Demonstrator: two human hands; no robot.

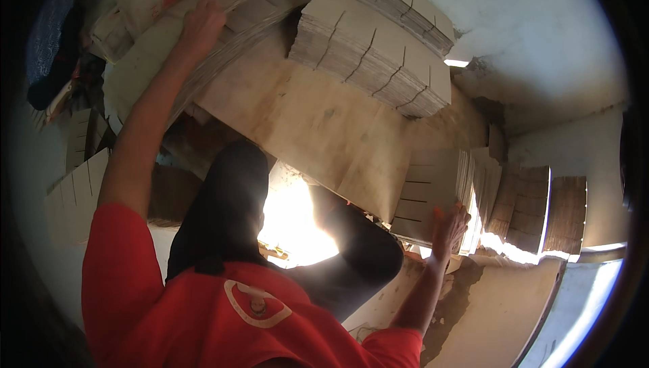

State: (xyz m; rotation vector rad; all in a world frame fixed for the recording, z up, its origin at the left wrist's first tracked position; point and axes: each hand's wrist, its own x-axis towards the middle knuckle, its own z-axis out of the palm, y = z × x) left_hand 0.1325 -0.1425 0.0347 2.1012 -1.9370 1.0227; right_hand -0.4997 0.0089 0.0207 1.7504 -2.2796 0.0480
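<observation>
My left hand (205,21) is at the far left, over a broad stack of grey-brown cardboard sheets (260,19). Its fingers are curled, and whatever they may hold is hidden. Low on the right, my right hand (451,230) grips the near edge of an upright bunch of slotted cardboard pieces (430,189). Dark parallel slots run in from the side of the front piece. Something orange shows at these fingertips, too blurred to name.
Thick stacks of slotted cardboard (372,50) stand at the back of the wooden board (318,124). More upright bundles (531,205) line the right side. Slotted pieces (78,189) lie at left. Bright sunlight glares between my bent legs (223,199).
</observation>
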